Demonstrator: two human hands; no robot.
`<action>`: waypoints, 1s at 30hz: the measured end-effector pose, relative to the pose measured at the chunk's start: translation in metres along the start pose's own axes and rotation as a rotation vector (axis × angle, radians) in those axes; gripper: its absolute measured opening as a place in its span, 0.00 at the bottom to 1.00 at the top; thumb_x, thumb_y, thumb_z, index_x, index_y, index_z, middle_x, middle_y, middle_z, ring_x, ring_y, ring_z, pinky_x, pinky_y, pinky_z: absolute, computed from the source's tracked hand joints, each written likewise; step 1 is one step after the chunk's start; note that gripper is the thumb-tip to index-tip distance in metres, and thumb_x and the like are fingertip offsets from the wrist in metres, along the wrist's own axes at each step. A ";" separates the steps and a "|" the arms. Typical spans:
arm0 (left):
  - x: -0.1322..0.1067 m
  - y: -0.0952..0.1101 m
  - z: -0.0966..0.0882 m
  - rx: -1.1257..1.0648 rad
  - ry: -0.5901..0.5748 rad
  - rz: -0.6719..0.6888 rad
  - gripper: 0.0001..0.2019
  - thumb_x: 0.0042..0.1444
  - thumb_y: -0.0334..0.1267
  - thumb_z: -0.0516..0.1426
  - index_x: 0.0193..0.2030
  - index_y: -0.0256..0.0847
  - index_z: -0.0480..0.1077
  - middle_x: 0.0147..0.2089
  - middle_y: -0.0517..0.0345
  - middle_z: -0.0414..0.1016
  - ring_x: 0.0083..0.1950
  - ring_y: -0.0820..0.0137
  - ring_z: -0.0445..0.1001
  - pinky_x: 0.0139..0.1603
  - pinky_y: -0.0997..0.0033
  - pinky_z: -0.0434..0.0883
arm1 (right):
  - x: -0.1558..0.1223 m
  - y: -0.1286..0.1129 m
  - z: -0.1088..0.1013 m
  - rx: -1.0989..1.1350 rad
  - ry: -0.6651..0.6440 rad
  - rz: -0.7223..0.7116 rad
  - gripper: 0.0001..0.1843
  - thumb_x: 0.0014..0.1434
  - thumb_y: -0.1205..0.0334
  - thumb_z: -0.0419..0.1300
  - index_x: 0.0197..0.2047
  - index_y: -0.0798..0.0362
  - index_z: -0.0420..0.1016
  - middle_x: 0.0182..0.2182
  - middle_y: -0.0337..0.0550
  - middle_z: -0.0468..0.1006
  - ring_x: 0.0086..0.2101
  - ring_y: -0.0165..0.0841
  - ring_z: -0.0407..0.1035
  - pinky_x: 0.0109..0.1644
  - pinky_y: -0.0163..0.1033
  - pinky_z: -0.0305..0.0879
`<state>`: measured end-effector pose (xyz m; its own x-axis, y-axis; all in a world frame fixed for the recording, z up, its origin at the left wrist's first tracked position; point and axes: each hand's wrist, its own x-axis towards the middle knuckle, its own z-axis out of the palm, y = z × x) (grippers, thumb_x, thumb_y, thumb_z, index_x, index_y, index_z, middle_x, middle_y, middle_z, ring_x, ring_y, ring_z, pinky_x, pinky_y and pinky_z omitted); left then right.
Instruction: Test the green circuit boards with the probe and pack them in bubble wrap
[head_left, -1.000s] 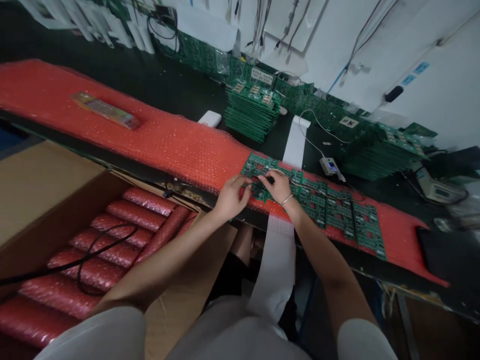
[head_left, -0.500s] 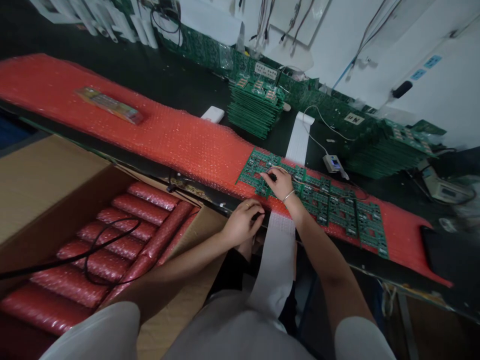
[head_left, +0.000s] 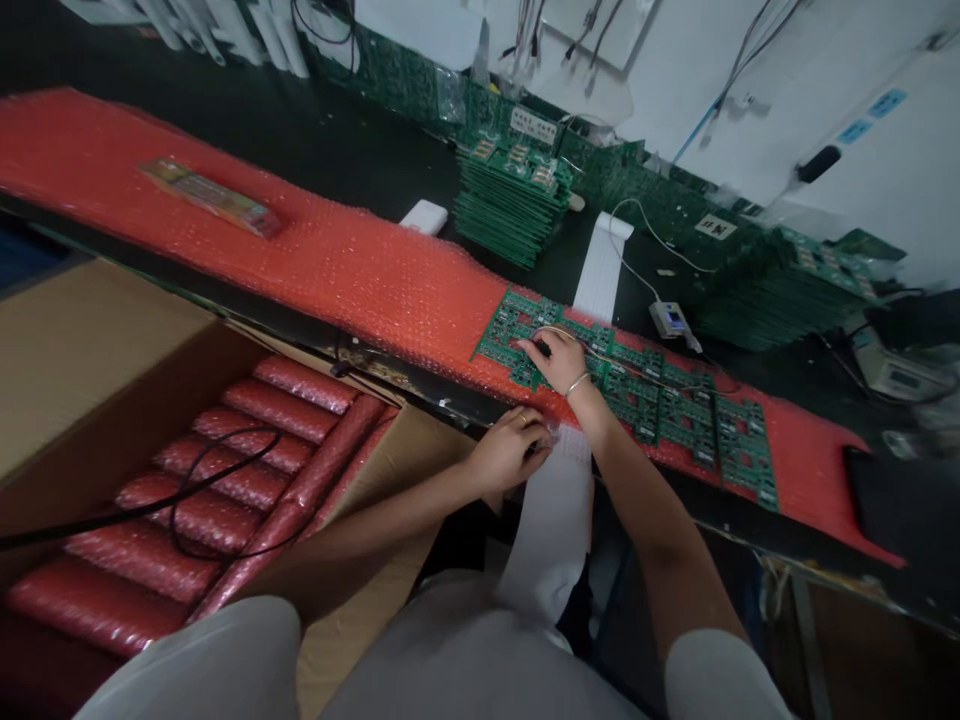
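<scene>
A row of green circuit boards lies on a long strip of red bubble wrap along the bench's near edge. My right hand rests on the leftmost board, fingers curled on a small dark object. My left hand is at the bench edge, fingers pinched on the top of a white paper strip that hangs down toward my lap.
A cardboard box at the left holds several red bubble-wrapped rolls with a black cable across them. Stacks of green boards stand behind, with a white strip, a small device and a packet.
My left hand has left the board and come down to the bench edge, onto the white paper strip. My right hand stays on the leftmost board.
</scene>
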<state>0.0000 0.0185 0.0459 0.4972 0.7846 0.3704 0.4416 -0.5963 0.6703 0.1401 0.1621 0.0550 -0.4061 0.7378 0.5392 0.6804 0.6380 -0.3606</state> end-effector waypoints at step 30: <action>-0.017 -0.019 0.030 0.048 0.100 -0.004 0.04 0.62 0.33 0.59 0.42 0.40 0.75 0.45 0.51 0.74 0.50 0.62 0.70 0.50 0.61 0.69 | 0.000 0.006 0.003 0.032 -0.012 0.049 0.19 0.66 0.46 0.56 0.29 0.49 0.68 0.29 0.42 0.75 0.36 0.37 0.69 0.46 0.42 0.66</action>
<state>0.0059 0.0116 0.0074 0.4192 0.7985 0.4321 0.4801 -0.5989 0.6410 0.1425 0.1660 0.0506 -0.3803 0.7709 0.5110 0.6799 0.6076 -0.4107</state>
